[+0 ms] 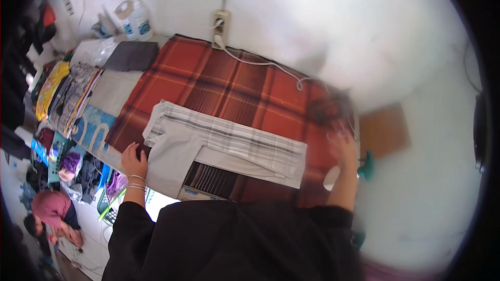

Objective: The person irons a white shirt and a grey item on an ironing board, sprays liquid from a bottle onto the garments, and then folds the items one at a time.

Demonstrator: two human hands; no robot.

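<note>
A pale garment (pixel 230 140) with grey plaid stripes lies folded in a long strip on a red and brown plaid cloth (pixel 211 74). Its plain light grey sleeve (pixel 172 160) spreads down toward the near table edge. My left hand (pixel 134 160) rests beside this sleeve at the left, fingers somewhat apart and nothing held. At the right end of the cloth, my right hand (pixel 343 146) is blurred by motion. Just beyond it is a dark blurred object (pixel 330 107), possibly a clothes iron; whether my fingers grip anything is unclear.
A white cord (pixel 265 63) runs from a wall socket strip (pixel 220 29) along the cloth's back edge. Left are a folded dark grey cloth (pixel 133 55), stacked clothes (pixel 68 93) and plastic jugs (pixel 136 21). A white oval object (pixel 331 178) lies near my right forearm. A person (pixel 54 212) crouches lower left.
</note>
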